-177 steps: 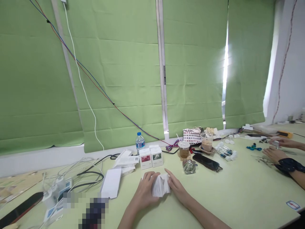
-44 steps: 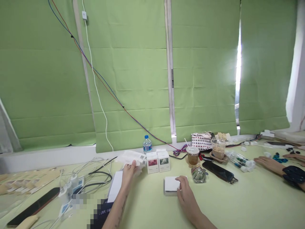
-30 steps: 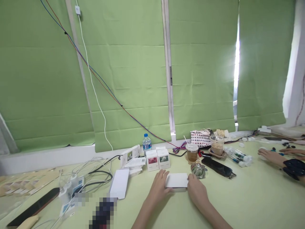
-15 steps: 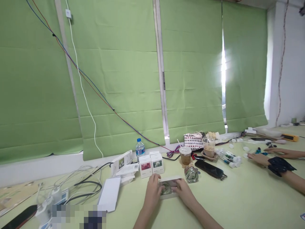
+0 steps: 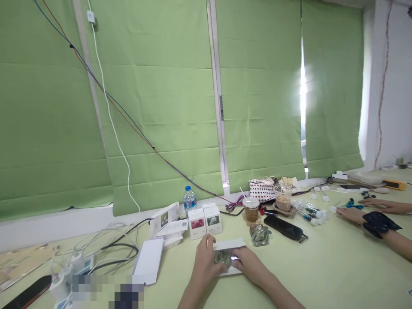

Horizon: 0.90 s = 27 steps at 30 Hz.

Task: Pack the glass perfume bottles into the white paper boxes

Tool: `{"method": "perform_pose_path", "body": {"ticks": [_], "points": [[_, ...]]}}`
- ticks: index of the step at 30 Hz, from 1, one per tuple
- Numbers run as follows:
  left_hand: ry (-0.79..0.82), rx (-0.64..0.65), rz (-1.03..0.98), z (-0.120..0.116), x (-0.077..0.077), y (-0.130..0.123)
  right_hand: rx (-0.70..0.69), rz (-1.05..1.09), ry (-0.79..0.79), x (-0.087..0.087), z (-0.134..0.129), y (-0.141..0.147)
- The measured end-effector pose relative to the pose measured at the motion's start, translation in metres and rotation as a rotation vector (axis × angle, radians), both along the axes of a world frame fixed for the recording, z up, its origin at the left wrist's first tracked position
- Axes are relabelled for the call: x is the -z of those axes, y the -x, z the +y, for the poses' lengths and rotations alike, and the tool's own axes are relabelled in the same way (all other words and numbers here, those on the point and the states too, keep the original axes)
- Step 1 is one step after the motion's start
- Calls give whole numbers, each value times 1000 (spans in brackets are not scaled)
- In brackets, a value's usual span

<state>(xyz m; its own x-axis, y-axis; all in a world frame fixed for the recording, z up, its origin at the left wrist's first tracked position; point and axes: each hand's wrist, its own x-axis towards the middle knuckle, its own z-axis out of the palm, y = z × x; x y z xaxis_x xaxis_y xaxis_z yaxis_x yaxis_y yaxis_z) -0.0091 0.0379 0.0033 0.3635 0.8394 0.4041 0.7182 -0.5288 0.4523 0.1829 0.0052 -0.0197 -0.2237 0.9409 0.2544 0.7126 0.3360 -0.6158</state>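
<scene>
A white open carton (image 5: 229, 244) lies on the table between my hands, its flap raised along the far side. Inside its left part sits a round clear glass piece (image 5: 222, 257) with pale green contents. My left hand (image 5: 204, 262) is closed around the carton's left end, thumb against the glass piece. At the right end, my right hand (image 5: 250, 262) grips the carton with its fingers reaching inside, beside a small shiny silvery part (image 5: 235, 258). A similar clear glass piece (image 5: 259, 235) stands beyond my right hand.
Two small printed boxes (image 5: 196, 224), a water bottle (image 5: 189, 201) and flattened white cartons (image 5: 148, 261) stand behind and left. Drink cups (image 5: 251, 209) and a black phone-like object (image 5: 285, 228) lie right. Another person's hands (image 5: 352, 214) work at far right. Cables (image 5: 112, 246) tangle at left.
The carton's flap has opened wider and its near edge shows lower. My left thumb has shifted down beside the glass piece, and the silvery part has come into view by my right fingers.
</scene>
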Motion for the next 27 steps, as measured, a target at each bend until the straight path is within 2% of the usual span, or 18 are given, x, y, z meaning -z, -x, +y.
{"method": "perform_pose_path", "body": {"ticks": [3, 5, 10, 15, 17, 22, 27], "points": [[-67, 97, 290, -6, -1, -8, -35, -42, -45, 1, -2, -1], [-45, 171, 382, -8, 2, -14, -52, -61, -69, 2, -2, 0], [-14, 225, 364, -8, 0, -19, -125, -54, -110, -3, -4, -3], [262, 264, 216, -11, -7, -6, -236, 5, -80, -12, -10, -15], [303, 257, 203, -12, -8, -2, -276, 92, -31, -13, -11, -21], [186, 261, 154, -15, -8, 3, -286, 247, 66, -10, -6, -31], [6, 208, 184, -14, -8, -1, -252, 385, 106, -1, -1, -26]]}}
